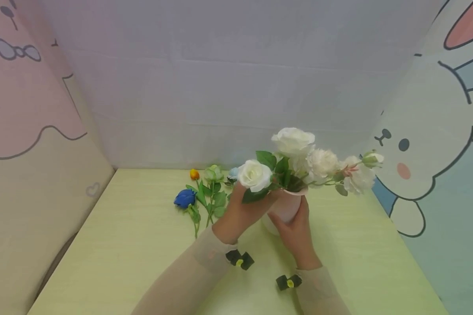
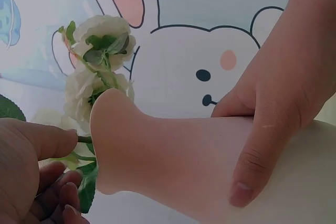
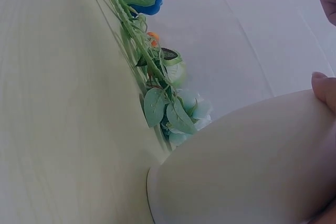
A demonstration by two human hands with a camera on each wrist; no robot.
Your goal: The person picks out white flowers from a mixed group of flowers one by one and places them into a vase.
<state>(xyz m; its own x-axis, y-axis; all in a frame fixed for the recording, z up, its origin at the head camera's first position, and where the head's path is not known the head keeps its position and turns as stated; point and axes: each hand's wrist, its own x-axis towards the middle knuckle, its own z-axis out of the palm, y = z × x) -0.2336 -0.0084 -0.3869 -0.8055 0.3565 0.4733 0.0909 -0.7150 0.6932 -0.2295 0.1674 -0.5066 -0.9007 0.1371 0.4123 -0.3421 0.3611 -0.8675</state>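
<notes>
A pale pinkish-white vase (image 1: 285,209) stands on the table, and my right hand (image 1: 297,232) grips its body, thumb on the near side. White roses (image 1: 293,141) and a drooping spray of cream-white flowers (image 1: 356,175) rise from its mouth. At the rim, my left hand (image 1: 246,212) pinches a green stem (image 2: 84,139) between thumb and fingers. A white rose (image 1: 254,175) shows just above that hand. In the right wrist view, the vase's base (image 3: 153,192) meets the tabletop.
Left of the vase lie a blue rose (image 1: 185,198), an orange bud (image 1: 194,174), a pale green flower (image 1: 213,173) and a light blue flower (image 1: 233,173), with leafy stems. The pale yellow table (image 1: 134,245) is bordered by a plain back wall (image 1: 228,87) and cartoon-printed side panels.
</notes>
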